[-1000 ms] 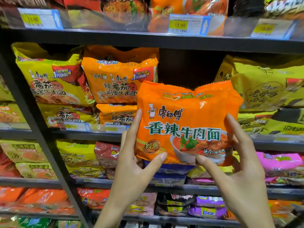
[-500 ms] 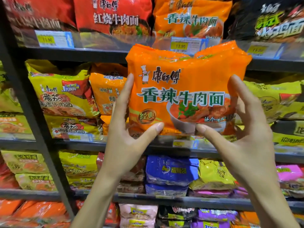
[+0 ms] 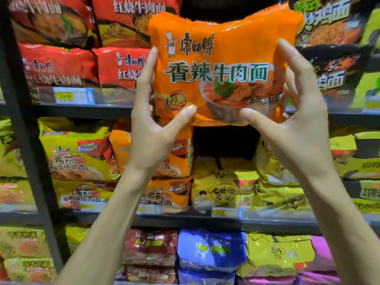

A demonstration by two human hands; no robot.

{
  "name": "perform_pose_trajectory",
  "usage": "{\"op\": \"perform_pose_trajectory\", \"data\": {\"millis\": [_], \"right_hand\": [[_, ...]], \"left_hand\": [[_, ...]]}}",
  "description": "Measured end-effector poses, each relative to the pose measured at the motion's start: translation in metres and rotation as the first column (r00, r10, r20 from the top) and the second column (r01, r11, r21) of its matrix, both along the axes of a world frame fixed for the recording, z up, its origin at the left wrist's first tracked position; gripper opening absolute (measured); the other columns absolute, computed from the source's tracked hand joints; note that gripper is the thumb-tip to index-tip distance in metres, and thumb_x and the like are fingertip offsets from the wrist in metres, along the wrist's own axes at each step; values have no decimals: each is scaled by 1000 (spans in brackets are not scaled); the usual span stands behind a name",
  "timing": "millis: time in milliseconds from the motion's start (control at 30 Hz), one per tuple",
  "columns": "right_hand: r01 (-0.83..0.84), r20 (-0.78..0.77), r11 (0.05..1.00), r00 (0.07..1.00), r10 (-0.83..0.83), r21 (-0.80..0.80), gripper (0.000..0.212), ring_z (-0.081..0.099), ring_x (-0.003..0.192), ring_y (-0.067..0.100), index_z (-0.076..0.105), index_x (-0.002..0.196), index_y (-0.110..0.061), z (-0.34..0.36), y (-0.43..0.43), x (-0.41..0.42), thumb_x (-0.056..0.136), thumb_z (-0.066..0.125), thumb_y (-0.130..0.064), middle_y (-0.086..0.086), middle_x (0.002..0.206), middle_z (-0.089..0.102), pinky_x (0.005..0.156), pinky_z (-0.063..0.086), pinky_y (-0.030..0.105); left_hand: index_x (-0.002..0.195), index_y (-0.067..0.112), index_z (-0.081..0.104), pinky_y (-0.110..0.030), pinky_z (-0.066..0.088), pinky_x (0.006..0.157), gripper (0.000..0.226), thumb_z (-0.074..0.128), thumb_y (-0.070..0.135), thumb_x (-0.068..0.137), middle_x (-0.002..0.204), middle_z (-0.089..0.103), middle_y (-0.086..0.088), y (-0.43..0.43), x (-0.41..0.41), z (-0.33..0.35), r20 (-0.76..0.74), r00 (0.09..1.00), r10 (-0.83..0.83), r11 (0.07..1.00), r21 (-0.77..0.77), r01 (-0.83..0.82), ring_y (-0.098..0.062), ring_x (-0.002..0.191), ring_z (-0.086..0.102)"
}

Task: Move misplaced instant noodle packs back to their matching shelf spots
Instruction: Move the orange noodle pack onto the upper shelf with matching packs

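The orange noodle pack [image 3: 222, 66] is held up between 2 hands, upright and face-on, in front of the top shelf. The left hand [image 3: 152, 128] grips its left edge, thumb pressed on the front near the bottom corner, fingers behind. The right hand [image 3: 296, 128] grips the right edge the same way, thumb on the lower front, fingers spread up along the side.

Left of the left hand sit red packs [image 3: 59, 66] with a price tag [image 3: 72, 96] below them. Right of the right hand are black packs [image 3: 333, 73]. Below both hands, between the wrists, lie yellow packs [image 3: 224, 192] under a dark gap; just left of the left wrist stand yellow tomato packs [image 3: 76, 159]. Lower still, between the forearms, a blue pack [image 3: 209, 249] rests on the next shelf.
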State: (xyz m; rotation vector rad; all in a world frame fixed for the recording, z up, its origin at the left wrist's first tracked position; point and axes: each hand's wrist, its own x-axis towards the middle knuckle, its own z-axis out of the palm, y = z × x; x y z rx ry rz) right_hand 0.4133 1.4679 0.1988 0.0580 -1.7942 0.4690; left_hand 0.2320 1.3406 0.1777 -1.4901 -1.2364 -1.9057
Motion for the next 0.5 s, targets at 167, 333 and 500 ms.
{"op": "perform_pose_trajectory", "data": {"millis": [167, 333, 500], "right_hand": [[-2, -32, 996, 999, 5, 84, 87, 40, 143, 7, 29, 155, -13, 31, 22, -13, 84, 77, -6, -2, 157, 39, 114, 40, 33], [14, -77, 992, 997, -4, 125, 85, 43, 138, -1, 31, 154, -12, 57, 37, -23, 83, 77, -6, -8, 151, 43, 110, 37, 15], [11, -110, 988, 994, 6, 153, 84, 42, 134, -10, 32, 154, -13, 81, 56, -32, 83, 77, -5, -18, 146, 44, 110, 35, 13]], "left_hand": [[158, 11, 26, -37, 44, 115, 85, 76, 7, 90, 158, 41, -8, 12, -8, 33, -41, 999, 27, 998, 54, -25, -17, 144, 45], [158, 9, 26, -38, 44, 116, 85, 77, 9, 90, 159, 41, -8, 23, -15, 59, -99, 992, 76, 993, 93, -66, -16, 145, 43], [157, 14, 29, -30, 43, 115, 84, 78, 12, 89, 156, 44, -1, 38, -20, 84, -125, 987, 105, 989, 121, -90, -9, 143, 45]]}}
